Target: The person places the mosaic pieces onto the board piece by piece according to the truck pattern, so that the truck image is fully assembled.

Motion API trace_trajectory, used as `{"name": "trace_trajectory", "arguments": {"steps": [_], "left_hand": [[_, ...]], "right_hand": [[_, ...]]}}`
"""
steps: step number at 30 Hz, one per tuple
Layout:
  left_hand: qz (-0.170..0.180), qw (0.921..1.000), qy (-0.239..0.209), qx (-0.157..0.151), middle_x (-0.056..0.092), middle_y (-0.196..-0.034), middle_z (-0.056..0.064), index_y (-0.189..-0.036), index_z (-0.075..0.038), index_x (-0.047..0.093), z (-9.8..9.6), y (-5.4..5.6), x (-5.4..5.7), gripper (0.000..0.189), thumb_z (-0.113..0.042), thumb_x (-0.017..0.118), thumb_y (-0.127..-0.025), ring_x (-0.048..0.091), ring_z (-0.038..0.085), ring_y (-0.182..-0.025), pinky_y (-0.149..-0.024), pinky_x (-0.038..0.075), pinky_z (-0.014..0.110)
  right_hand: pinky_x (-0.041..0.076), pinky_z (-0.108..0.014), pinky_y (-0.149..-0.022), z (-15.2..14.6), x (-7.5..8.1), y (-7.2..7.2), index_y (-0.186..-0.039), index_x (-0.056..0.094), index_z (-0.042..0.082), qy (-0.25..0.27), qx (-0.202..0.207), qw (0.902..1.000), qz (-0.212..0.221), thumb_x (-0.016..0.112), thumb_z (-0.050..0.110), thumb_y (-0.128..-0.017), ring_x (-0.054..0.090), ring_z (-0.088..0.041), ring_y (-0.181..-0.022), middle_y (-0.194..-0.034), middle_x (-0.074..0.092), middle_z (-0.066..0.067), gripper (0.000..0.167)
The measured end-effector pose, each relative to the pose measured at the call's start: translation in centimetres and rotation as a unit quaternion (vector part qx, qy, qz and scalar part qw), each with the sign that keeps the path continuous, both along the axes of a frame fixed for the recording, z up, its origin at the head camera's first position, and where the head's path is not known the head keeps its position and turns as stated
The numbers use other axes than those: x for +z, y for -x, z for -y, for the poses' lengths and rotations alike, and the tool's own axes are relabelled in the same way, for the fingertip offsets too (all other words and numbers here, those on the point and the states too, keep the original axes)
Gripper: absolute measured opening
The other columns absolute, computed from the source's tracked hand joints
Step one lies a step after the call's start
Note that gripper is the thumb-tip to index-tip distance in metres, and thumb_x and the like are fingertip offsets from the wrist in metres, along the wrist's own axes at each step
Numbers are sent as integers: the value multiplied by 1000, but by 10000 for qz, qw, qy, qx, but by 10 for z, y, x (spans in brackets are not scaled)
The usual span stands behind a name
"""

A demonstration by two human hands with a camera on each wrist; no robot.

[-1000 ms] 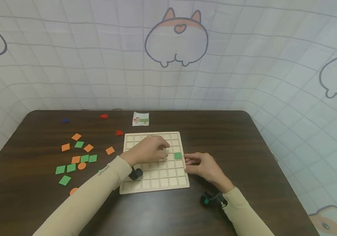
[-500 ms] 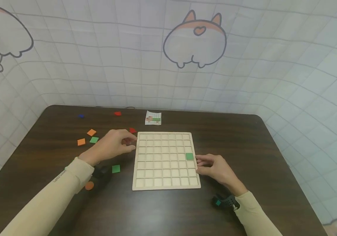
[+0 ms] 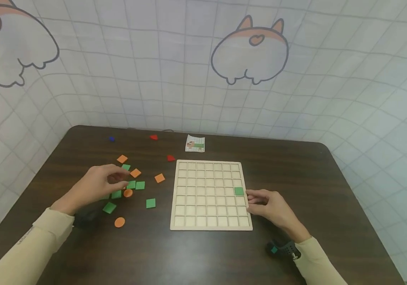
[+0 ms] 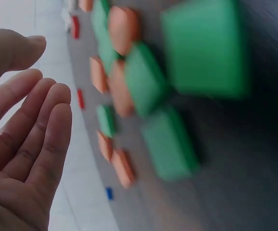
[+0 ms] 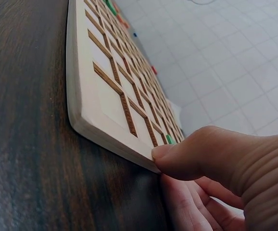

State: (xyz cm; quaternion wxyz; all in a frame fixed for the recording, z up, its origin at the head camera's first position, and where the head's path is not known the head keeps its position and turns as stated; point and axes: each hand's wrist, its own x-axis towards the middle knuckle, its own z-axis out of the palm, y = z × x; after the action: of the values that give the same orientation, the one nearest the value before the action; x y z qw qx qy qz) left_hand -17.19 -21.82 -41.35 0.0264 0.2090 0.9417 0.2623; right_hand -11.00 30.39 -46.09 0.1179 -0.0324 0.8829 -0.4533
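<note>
A pale wooden grid board lies on the dark table, with one green square tile set in a cell by its right side. My right hand grips the board's right edge; the right wrist view shows the thumb on the rim and the fingers curled below it. Over the loose tiles on the left hovers my left hand, fingers relaxed and holding nothing. Near its fingertips lie green squares, orange squares and an orange disc. The left palm partly hides other tiles in the head view.
A small printed picture card lies behind the board. Red pieces and a blue piece are toward the back left. Another orange disc and a green square lie nearer the front. A patterned curtain hangs behind the table.
My left hand has moved from above the board leftward to the loose tiles. The right hand stays at the board's edge. The head view has shifted left.
</note>
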Motion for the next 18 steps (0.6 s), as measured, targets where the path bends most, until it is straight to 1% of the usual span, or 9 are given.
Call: {"name": "trace_trajectory", "arguments": {"steps": [3,5,8,11,16,18], "left_hand": [[-19,10000,39,36,78,-111,2,-121,-11,75,16,-5,-6,32,-25,79,-92,73,17,-95,-79,59,30],[22,10000,92,10,78,-112,3,-121,-10,74,24,-7,-8,35,-27,80,-91,74,19,-97,-80,60,33],[214,9996,167,72,76,-116,5,-125,-10,73,34,-10,-11,41,-29,81,-90,74,24,-103,-84,61,41],[427,9987,217,146,74,-121,9,-128,-9,71,44,-13,-13,48,-31,83,-87,72,30,-107,-85,61,46],[635,9976,200,171,72,-124,13,-130,-9,70,54,-16,-17,57,-33,88,-82,71,32,-106,-81,61,44],[704,9971,216,178,72,-124,12,-130,-9,70,55,-16,-18,58,-35,88,-81,71,30,-105,-80,61,42]], "right_hand": [[54,-22,-83,0,0,1,-141,65,11,-35,32,10000,-39,83,28,-87,69,-16,-106,-119,71,-8,59],[53,-22,-83,1,0,1,-141,65,9,-59,40,10000,-47,82,27,-87,69,-16,-105,-119,72,-9,59],[53,-22,-83,2,-1,1,-140,65,10,-96,1,9999,-48,83,27,-87,70,-15,-105,-118,72,-7,58],[54,-22,-84,2,-1,1,-140,65,12,-105,3,9999,-66,83,28,-87,70,-14,-105,-117,72,-6,58],[54,-22,-83,1,0,1,-140,65,10,-29,94,9999,-128,82,28,-87,70,-16,-106,-118,72,-8,59],[54,-22,-83,0,1,1,-141,64,9,10,121,9998,-141,82,27,-88,70,-17,-106,-118,72,-9,59]]}}
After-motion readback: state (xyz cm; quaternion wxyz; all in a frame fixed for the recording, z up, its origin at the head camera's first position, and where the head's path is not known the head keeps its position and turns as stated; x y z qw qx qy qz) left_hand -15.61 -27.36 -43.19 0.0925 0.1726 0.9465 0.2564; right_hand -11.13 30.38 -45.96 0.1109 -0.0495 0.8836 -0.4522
